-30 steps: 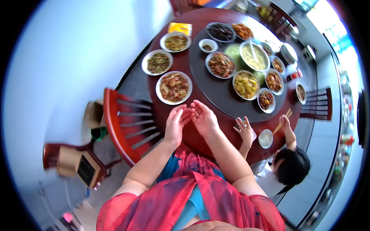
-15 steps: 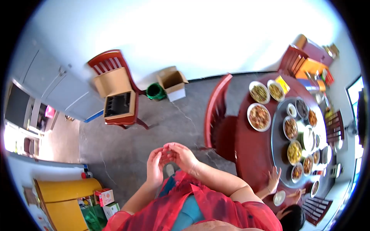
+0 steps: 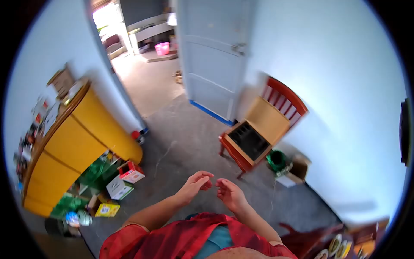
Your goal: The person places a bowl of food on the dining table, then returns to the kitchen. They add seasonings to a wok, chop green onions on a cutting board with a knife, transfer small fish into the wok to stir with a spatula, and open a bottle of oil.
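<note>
Just in front of my body, over the grey floor (image 3: 172,151), my left hand (image 3: 196,185) is raised with its fingers loosely curved and apart. Facing it from the right is my right hand (image 3: 230,194), its fingers bent inward. A small gap separates the two hands, and no object shows in either. Ahead and to the right, a red wooden chair (image 3: 286,97) bears an open cardboard box (image 3: 269,123) with a black insert. Neither hand touches the chair or the box.
A blue-grey door (image 3: 215,56) stands beside an open doorway with a pink basin (image 3: 162,48) beyond. At left is a yellow cabinet (image 3: 88,138) with boxes near its base. A green bin (image 3: 276,160) and an open carton (image 3: 297,170) sit by the right wall. Dishes show at bottom right.
The view has swung left from the dining table to the doorway and cabinet. My hands, close together earlier, are now slightly apart. The table has shifted to the bottom right edge.
</note>
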The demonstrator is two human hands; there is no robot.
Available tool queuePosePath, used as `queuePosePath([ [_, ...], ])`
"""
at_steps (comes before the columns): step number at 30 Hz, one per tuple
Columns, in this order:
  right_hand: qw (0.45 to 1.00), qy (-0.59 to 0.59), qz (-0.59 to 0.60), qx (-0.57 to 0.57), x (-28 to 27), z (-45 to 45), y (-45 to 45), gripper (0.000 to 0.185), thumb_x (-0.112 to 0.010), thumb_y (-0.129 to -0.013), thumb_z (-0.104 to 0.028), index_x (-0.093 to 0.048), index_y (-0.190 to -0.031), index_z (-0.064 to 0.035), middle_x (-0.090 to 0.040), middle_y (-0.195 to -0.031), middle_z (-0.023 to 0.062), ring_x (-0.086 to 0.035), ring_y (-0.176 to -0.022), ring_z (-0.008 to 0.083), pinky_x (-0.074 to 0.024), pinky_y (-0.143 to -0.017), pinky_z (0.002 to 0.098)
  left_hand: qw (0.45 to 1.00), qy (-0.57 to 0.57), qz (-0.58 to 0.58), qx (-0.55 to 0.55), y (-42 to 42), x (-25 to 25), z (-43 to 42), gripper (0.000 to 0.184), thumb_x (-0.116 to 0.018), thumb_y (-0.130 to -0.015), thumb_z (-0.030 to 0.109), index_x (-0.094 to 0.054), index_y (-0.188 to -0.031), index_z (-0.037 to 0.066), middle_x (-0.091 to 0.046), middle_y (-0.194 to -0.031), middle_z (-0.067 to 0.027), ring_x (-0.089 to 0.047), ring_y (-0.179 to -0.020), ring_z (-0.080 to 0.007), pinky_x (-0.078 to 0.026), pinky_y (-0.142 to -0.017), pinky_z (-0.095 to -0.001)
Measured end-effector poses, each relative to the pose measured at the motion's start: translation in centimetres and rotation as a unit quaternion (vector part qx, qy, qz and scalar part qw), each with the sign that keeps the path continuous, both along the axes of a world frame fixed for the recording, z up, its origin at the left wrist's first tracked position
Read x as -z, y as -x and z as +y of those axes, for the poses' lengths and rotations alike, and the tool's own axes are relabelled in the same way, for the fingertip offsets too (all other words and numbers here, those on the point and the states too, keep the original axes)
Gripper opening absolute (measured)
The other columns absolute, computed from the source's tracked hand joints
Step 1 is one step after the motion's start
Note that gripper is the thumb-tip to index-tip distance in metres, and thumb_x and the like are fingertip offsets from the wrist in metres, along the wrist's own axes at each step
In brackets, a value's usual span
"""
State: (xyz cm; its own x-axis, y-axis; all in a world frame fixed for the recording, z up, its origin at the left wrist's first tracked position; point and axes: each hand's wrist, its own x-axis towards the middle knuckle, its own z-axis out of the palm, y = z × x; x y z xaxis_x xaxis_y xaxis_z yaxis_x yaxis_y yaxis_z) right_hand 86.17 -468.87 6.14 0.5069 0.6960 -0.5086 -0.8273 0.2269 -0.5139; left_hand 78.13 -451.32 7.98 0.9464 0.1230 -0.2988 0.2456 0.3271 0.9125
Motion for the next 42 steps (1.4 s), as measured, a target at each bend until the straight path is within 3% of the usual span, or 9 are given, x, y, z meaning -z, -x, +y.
queuePosePath([
  [9, 0.993, 0.081, -0.004, -0.09, 4.9, 18.0, -18.8, 0.016, -0.058, -0.091, -0.021, -0.064, -0.101, -0.0102, -0.066, -0.088, 0.0019, -0.057, -0.071, 0.0136, -0.0466, -0.066, 0.0291, 0.96, 0.037, 0.042, -0.275, -2.8, 4.6, 20.1, 0.023, -0.049, -0.096, 0.02, -0.058, -0.112, 0.007, -0.062, -0.089, -0.0026, -0.061, -0.083, -0.0122, -0.049, -0.077, -0.0283],
  [14, 0.986, 0.047, -0.103, -0.121, 2.2, 32.8, -31.0, 0.016, -0.056, -0.093, -0.021, -0.062, -0.1, -0.0087, -0.064, -0.09, 0.0031, -0.056, -0.072, 0.0121, -0.0462, -0.065, 0.0264, 0.884, 0.011, 0.085, -0.459, -7.1, 2.9, 29.5, 0.022, -0.048, -0.096, 0.021, -0.058, -0.111, 0.008, -0.063, -0.087, -0.0037, -0.06, -0.082, -0.0111, -0.048, -0.075, -0.0263],
  [18, 0.945, -0.064, -0.274, -0.164, -5.8, 46.8, -37.4, 0.017, -0.053, -0.095, -0.018, -0.059, -0.105, -0.0047, -0.062, -0.091, 0.0048, -0.055, -0.072, 0.0106, -0.044, -0.065, 0.0242, 0.828, -0.044, -0.017, -0.559, -13.3, -2.2, 36.4, 0.02, -0.047, -0.097, 0.015, -0.057, -0.112, 0.006, -0.061, -0.088, -0.0049, -0.06, -0.084, -0.0128, -0.048, -0.075, -0.0278],
  [20, 0.897, -0.113, -0.415, -0.099, -11.6, 52.7, -39.4, 0.018, -0.051, -0.095, -0.015, -0.058, -0.106, -0.0023, -0.06, -0.093, 0.0061, -0.054, -0.074, 0.0101, -0.0431, -0.066, 0.0244, 0.773, -0.126, -0.103, -0.613, -15.6, -5.4, 41.4, 0.016, -0.047, -0.096, 0.011, -0.056, -0.108, 0.005, -0.059, -0.092, -0.007, -0.06, -0.084, -0.0145, -0.048, -0.077, -0.0289],
  [23, 0.764, -0.319, -0.56, 0.029, -19.6, 59.7, -43.6, 0.029, -0.054, -0.093, -0.024, -0.053, -0.112, -0.0016, -0.057, -0.104, 0.0108, -0.054, -0.08, 0.0162, -0.0431, -0.069, 0.0274, 0.62, -0.35, -0.307, -0.631, -18.8, -14.2, 48.9, 0.018, -0.05, -0.093, 0.016, -0.052, -0.105, 0.003, -0.056, -0.101, -0.0127, -0.058, -0.09, -0.0244, -0.047, -0.082, -0.0361],
  [26, 0.671, -0.543, -0.473, 0.174, -27.1, 65.8, -45.7, 0.029, -0.052, -0.092, -0.025, -0.053, -0.111, -0.0024, -0.057, -0.104, 0.0121, -0.056, -0.082, 0.0192, -0.0433, -0.074, 0.027, 0.455, -0.401, -0.585, -0.538, -20.1, -21.0, 55.3, 0.073, -0.06, -0.081, 0.048, -0.04, -0.134, 0.002, -0.048, -0.128, -0.0213, -0.049, -0.114, -0.0394, -0.039, -0.095, -0.0558],
  [28, 0.583, -0.606, -0.515, 0.166, -29.3, 71.2, -46.8, 0.029, -0.052, -0.092, -0.025, -0.053, -0.11, -0.0023, -0.058, -0.104, 0.0121, -0.057, -0.082, 0.0192, -0.0434, -0.074, 0.027, 0.305, -0.501, -0.661, -0.468, -25.1, -27.8, 59.4, 0.052, -0.055, -0.093, 0.04, -0.052, -0.125, -0.001, -0.058, -0.123, -0.0088, -0.052, -0.111, -0.0113, -0.041, -0.098, -0.0233],
  [29, 0.559, -0.614, -0.533, 0.163, -30.0, 74.1, -47.5, 0.029, -0.052, -0.092, -0.025, -0.054, -0.109, -0.0022, -0.058, -0.104, 0.0122, -0.057, -0.082, 0.0192, -0.0435, -0.074, 0.027, 0.263, -0.542, -0.667, -0.438, -27.7, -29.9, 62.3, 0.052, -0.055, -0.093, 0.041, -0.052, -0.126, 0.0, -0.058, -0.123, -0.009, -0.052, -0.111, -0.0117, -0.041, -0.097, -0.0237],
  [42, 0.518, -0.599, -0.591, 0.151, -29.5, 110.0, -64.6, 0.027, -0.054, -0.09, -0.024, -0.057, -0.104, -0.0013, -0.06, -0.101, 0.0125, -0.058, -0.082, 0.0193, -0.0444, -0.074, 0.0271, 0.294, -0.57, -0.66, -0.39, -49.3, -29.3, 100.9, 0.052, -0.051, -0.094, 0.041, -0.051, -0.126, 0.0, -0.056, -0.124, -0.0121, -0.053, -0.111, -0.0169, -0.041, -0.097, -0.0294],
])
